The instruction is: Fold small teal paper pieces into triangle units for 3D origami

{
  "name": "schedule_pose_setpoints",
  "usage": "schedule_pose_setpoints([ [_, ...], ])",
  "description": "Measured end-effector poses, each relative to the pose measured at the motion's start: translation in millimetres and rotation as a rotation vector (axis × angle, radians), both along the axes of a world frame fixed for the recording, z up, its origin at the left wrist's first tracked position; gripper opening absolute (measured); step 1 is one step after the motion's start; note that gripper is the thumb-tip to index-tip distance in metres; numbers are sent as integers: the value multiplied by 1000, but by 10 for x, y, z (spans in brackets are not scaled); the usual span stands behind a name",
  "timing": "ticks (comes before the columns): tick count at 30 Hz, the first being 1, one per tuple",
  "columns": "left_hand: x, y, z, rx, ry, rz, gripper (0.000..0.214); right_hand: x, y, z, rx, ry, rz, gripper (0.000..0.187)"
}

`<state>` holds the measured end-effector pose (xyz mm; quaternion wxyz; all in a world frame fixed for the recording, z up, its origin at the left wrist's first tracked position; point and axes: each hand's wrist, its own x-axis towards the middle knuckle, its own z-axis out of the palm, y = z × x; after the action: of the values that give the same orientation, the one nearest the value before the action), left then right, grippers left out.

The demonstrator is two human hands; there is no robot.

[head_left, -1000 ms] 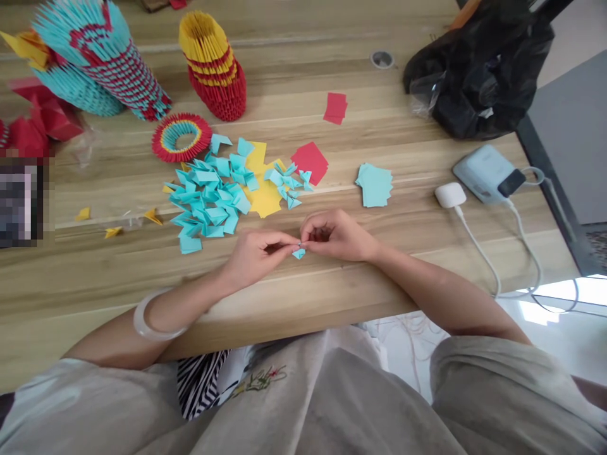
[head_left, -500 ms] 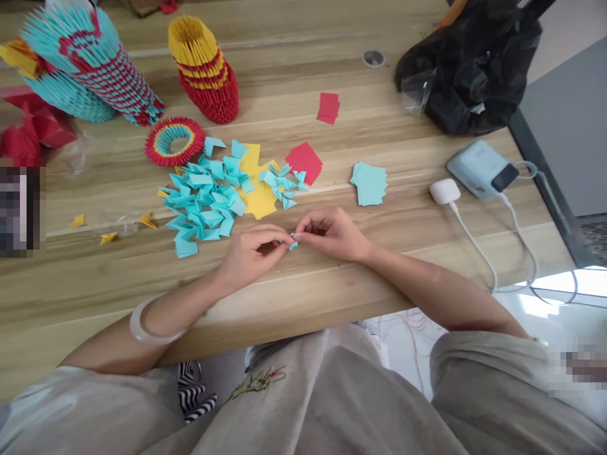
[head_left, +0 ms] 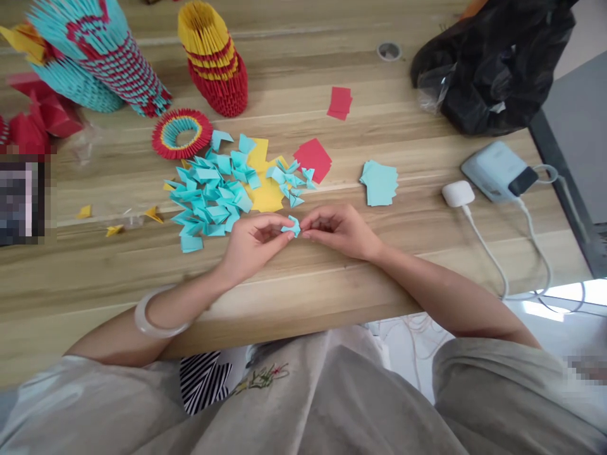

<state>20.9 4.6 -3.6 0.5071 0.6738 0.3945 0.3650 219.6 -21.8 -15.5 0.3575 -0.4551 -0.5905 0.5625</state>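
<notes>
My left hand (head_left: 253, 243) and my right hand (head_left: 339, 229) meet near the front edge of the wooden table (head_left: 332, 278). Both pinch one small folded turquoise paper piece (head_left: 291, 225) between their fingertips, just above the tabletop. Right behind the hands lies a heap of folded turquoise paper pieces (head_left: 211, 199), partly on a yellow sheet (head_left: 265, 189). A smaller cluster of turquoise folds (head_left: 293, 180) lies beside a red paper square (head_left: 313, 158).
A stack of flat turquoise squares (head_left: 379, 182) lies to the right, small red squares (head_left: 340, 103) farther back. Modular paper models stand at the back: a red-and-yellow vase (head_left: 215, 60), a turquoise-and-red figure (head_left: 95, 57), a ring (head_left: 182, 131). A black bag (head_left: 493, 60), white charger (head_left: 458, 193) and cabled device (head_left: 500, 170) sit right.
The turquoise piece between my fingertips has been turned and now shows wider, spread flaps. Both hands stayed together and shifted slightly away from the table's front edge.
</notes>
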Motion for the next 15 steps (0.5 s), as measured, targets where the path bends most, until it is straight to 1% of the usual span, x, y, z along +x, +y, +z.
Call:
schedule_pose_setpoints([
  [7, 0, -2, 15, -2, 13, 2, 13, 20, 14, 14, 33, -27, 87, 27],
  [11, -9, -5, 5, 15, 16, -7, 18, 28, 20, 14, 8, 28, 113, 29],
  [15, -22, -5, 2, 84, -10, -21, 14, 24, 20, 32, -28, 89, 118, 31],
])
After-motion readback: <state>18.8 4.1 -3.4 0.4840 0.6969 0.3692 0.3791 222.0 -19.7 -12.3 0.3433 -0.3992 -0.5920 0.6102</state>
